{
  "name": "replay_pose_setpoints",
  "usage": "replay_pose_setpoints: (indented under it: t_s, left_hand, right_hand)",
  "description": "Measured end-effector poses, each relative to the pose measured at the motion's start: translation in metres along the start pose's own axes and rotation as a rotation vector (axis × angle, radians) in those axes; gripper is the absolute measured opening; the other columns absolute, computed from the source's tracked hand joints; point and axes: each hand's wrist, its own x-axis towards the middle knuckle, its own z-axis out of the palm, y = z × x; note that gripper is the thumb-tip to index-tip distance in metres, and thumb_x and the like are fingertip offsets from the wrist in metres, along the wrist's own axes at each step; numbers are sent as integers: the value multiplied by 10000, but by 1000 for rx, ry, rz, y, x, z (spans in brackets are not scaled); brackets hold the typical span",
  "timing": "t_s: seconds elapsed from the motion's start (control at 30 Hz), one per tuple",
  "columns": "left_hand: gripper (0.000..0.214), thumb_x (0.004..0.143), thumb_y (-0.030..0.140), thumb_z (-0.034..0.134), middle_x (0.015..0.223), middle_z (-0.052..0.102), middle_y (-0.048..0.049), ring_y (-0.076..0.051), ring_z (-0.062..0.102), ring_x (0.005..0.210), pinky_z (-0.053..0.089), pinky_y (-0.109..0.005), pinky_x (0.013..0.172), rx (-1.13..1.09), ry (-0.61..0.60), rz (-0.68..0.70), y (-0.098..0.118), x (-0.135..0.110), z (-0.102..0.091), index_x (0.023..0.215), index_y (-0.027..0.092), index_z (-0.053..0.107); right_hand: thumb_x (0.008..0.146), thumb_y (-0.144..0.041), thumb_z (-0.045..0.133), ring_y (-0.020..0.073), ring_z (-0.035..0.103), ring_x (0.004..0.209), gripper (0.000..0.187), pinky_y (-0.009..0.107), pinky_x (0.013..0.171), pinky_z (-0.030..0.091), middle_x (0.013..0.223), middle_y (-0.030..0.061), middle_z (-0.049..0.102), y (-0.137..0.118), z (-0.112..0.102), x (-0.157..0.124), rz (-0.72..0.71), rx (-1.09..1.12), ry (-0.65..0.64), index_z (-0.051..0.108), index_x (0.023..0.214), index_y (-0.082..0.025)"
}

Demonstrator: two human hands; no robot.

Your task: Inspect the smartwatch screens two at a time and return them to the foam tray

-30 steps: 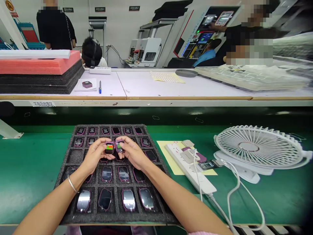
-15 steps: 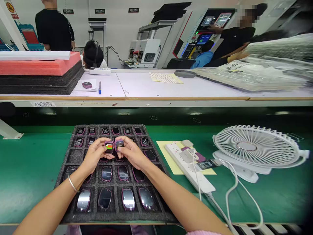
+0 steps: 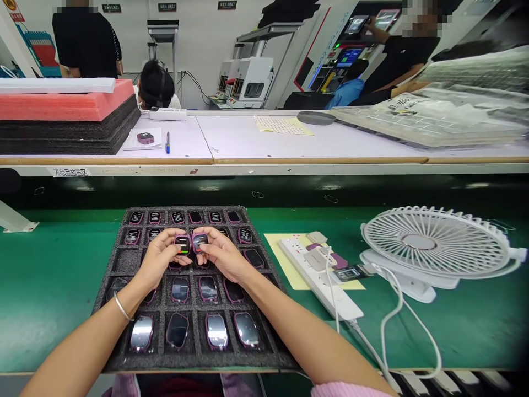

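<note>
Above the black foam tray (image 3: pixel 159 361), my left hand (image 3: pixel 159 256) is closed on a purple-framed smartwatch body (image 3: pixel 182 242) with a lit screen, its thumb on the glass. Beside it, almost touching, a second smartwatch body (image 3: pixel 200 240) sits between the fingers and thumb of my right hand (image 3: pixel 225 256). Both are strapless. Rows of similar watch bodies (image 3: pixel 216 332) lie screen up in the tray's compartments. One compartment (image 3: pixel 127 261) at the left shows bare foam. My hands and forearms hide part of the tray.
Right of the tray lie a white power strip (image 3: pixel 322 281) with cables, a yellow sheet (image 3: pixel 275 253) and a white fan (image 3: pixel 433 248). The shelf behind bears stacked foam (image 3: pixel 61 110), a pen (image 3: pixel 167 143) and clear plastic trays (image 3: pixel 433 124). Several people are beyond the shelf.
The left watch's screen has gone from coloured blocks to a mostly dark display with a small strip of colour. Both hands keep their grip; the view has tilted slightly down.
</note>
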Motion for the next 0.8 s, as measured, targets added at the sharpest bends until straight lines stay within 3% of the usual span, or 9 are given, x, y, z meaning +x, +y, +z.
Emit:
replay_pose_setpoints:
  t_s: [0.27,0.57,0.8]
  left_hand:
    - [371,729,287,716,950,694,-30,-133,699,582,564,-255,577,51,15,16,-2,0,1,1059,169,594]
    - [473,700,194,683,1085,648,-57,-130,714,639,565,-255,638,75,-26,28,-5,3,-1,1159,181,570]
    - [484,691,171,670,1110,649,-65,-122,712,641,564,-245,638,73,-31,32,-7,4,-2,1166,180,576]
  right_hand:
    - [801,-289,724,98,583,572,332,263,568,459,852,-11,626,1,0,0,-5,-39,3,605,1105,-224]
    - [741,-158,691,88,596,572,357,255,596,455,861,-18,628,-2,-1,1,10,-30,-8,585,1074,-230]
    - [795,-293,713,92,581,553,295,261,565,455,831,-17,630,0,0,3,5,-40,28,596,1055,-220]
